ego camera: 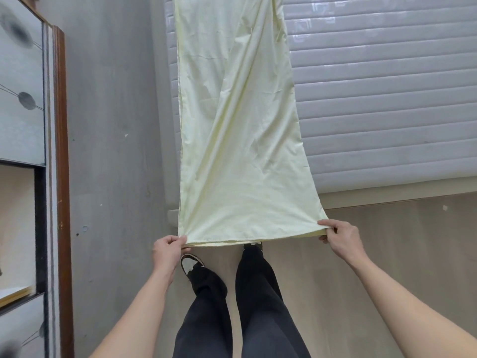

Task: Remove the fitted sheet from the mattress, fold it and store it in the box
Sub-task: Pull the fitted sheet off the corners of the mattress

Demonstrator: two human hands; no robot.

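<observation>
Sheet: the pale yellow sheet [240,140] is folded into a long narrow strip, off the mattress as a cover and lying on top of it, running away from the two hands to the top edge of the view.
Near end of sheet: it hangs past the foot of the mattress, stretched level between the two grips, with a second layer showing just under the front edge.
Left hand: the left hand [166,250] pinches the near left corner, fingers curled over the top and thumb below.
Right hand: the right hand [340,237] pinches the near right corner, thumb on top of the cloth and fingers tucked beneath.
Mattress: the grey quilted mattress [387,99], ribbed in straight bands, lies bare beyond and to the right of the right-hand grip.
Bed frame: a light edge of the bed frame [397,198] shows just beyond the right hand.
Floor: pale wood floor [387,254] lies under both hands and the person's dark trousers and shoes.
Wall: a grey wall [111,125] rises to the left of the left-hand grip.
Cabinet: a cabinet [28,156] with a brown wooden edge stands further left, well apart from the sheet.
</observation>
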